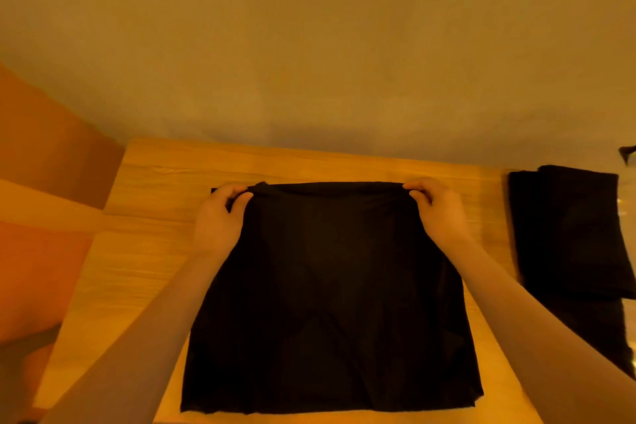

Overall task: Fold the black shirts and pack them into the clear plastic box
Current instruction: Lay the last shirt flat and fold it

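I look down at a wooden desk (144,251) set against a plain wall; my left hand (220,217) has its grip pinched on the far left corner of a black shirt (327,303), which lies flat in the middle of the desk; my right hand (437,210) pinches the far right corner, so the far edge is held taut between them, I judge ready for an even fold; at the right edge lies a pile of dark cloth (568,234), likely more shirts; I see no clear box.
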The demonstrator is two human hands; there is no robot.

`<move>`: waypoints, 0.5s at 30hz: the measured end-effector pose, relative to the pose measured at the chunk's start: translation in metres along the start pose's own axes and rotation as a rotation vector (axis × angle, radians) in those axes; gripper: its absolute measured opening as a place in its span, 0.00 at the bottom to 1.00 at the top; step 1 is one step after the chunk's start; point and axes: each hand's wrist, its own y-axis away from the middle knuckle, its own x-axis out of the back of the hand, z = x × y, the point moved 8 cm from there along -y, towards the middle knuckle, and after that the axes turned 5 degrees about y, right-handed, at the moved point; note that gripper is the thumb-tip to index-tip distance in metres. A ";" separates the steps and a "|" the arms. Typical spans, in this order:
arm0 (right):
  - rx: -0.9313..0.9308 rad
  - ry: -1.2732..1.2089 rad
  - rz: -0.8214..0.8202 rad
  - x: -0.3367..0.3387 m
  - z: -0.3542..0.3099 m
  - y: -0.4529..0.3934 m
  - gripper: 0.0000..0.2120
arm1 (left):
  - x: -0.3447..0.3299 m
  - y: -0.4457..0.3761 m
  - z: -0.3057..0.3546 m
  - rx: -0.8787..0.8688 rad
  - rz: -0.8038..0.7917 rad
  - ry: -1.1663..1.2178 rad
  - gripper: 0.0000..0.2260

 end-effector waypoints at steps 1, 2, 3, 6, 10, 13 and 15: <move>0.025 0.015 0.036 0.001 -0.002 0.000 0.12 | -0.001 0.000 0.002 -0.009 0.021 -0.005 0.09; 0.044 0.039 0.074 0.002 -0.003 -0.001 0.12 | -0.003 0.000 0.003 -0.014 0.034 -0.021 0.09; 0.057 0.063 0.112 0.002 -0.003 0.000 0.12 | -0.004 -0.001 0.002 -0.010 0.039 -0.041 0.10; 0.060 0.086 0.231 0.012 -0.007 0.008 0.14 | 0.004 0.002 0.005 -0.049 0.093 -0.155 0.14; 0.364 0.381 0.246 -0.015 -0.046 0.052 0.18 | -0.023 0.056 0.042 -0.522 0.016 -0.510 0.16; 0.469 0.579 -0.058 -0.067 -0.041 0.074 0.28 | -0.064 0.090 0.020 -0.532 -0.275 -0.712 0.25; 0.340 0.661 -0.102 -0.066 -0.011 0.063 0.31 | -0.062 0.085 -0.006 -0.414 -0.306 -0.776 0.28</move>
